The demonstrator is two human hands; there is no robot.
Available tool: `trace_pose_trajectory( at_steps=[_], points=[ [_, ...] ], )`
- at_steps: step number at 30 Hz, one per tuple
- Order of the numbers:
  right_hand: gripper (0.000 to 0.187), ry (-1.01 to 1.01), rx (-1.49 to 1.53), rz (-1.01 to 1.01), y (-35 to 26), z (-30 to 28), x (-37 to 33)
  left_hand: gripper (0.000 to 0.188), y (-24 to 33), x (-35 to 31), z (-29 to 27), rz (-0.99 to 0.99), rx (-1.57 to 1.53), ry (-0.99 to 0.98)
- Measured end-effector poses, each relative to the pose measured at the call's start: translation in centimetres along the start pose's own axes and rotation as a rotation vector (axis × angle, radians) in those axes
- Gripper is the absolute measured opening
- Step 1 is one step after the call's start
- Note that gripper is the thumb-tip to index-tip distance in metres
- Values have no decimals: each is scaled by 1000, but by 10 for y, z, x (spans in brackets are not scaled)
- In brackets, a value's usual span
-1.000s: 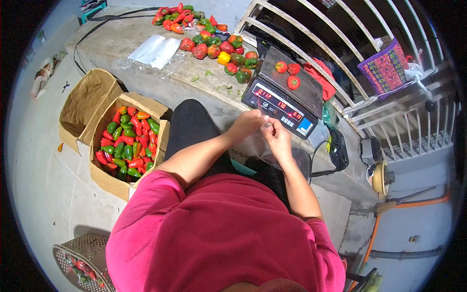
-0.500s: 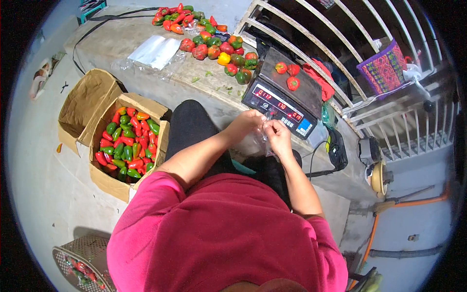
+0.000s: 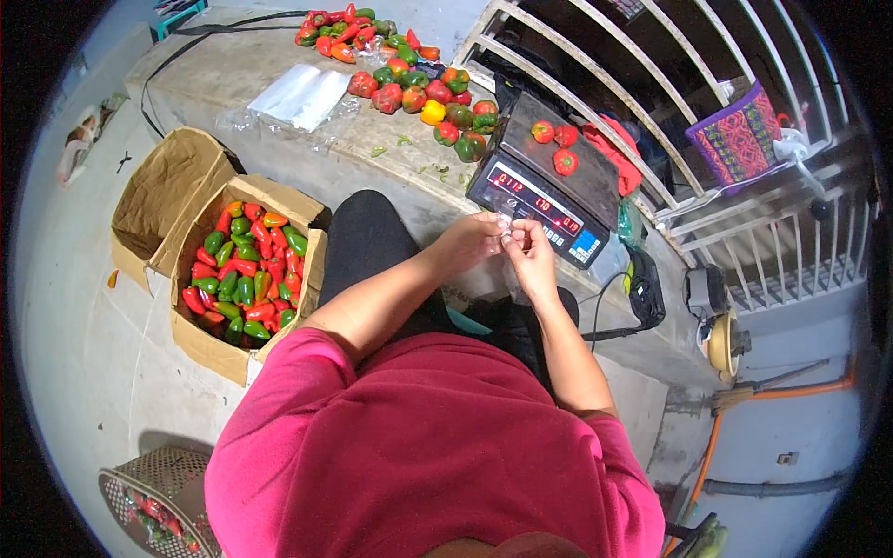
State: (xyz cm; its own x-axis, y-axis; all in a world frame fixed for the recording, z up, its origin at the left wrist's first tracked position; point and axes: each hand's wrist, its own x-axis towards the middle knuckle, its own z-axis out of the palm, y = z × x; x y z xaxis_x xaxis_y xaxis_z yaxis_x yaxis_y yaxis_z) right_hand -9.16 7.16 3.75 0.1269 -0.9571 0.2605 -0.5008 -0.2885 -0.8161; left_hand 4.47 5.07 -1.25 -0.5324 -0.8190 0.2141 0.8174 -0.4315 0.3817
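My left hand [image 3: 470,241] and my right hand [image 3: 533,262] meet in front of the digital scale, fingertips pinched together. Between them is the top edge of a clear plastic bag [image 3: 505,279], which hangs below the fingers over my lap and is hard to make out. On the dark plate of the scale [image 3: 595,172] rest three red peppers [image 3: 565,137], beyond my hands. Red digits glow on its display.
Loose bell peppers [image 3: 412,99] and a heap of longer peppers [image 3: 339,33] lie on the concrete ledge [image 3: 251,65], near a stack of clear bags [image 3: 299,96]. Left of my knee stands a cardboard box [image 3: 209,349] of red and green peppers. A perforated basket [image 3: 172,465] sits lower left.
My fingers have shifted slightly at the bag's edge, and less of the bag shows below them. The peppers on the scale stay where they were; the view has moved a little.
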Motion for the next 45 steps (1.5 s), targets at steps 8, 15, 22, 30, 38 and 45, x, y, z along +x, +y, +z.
trace_pose_trajectory(
  at_steps=[8,15,22,30,38,45],
  points=[
    [13,-56,15,11,-1,-4,-1,18,1,-2,-1,-74,275,199],
    [13,78,604,517,30,-32,16,25,12,-4,20,-20,-148,450],
    [21,67,1327,911,27,-36,20,20,23,-6,9,-79,10,108],
    [15,-298,695,644,-10,-41,22,12,25,2,4,126,551,675],
    [25,-217,114,492,-12,-40,9,11,44,5,-35,301,314,687],
    [20,-279,-34,290,-15,-13,13,11,16,-2,10,367,536,370]
  ],
)
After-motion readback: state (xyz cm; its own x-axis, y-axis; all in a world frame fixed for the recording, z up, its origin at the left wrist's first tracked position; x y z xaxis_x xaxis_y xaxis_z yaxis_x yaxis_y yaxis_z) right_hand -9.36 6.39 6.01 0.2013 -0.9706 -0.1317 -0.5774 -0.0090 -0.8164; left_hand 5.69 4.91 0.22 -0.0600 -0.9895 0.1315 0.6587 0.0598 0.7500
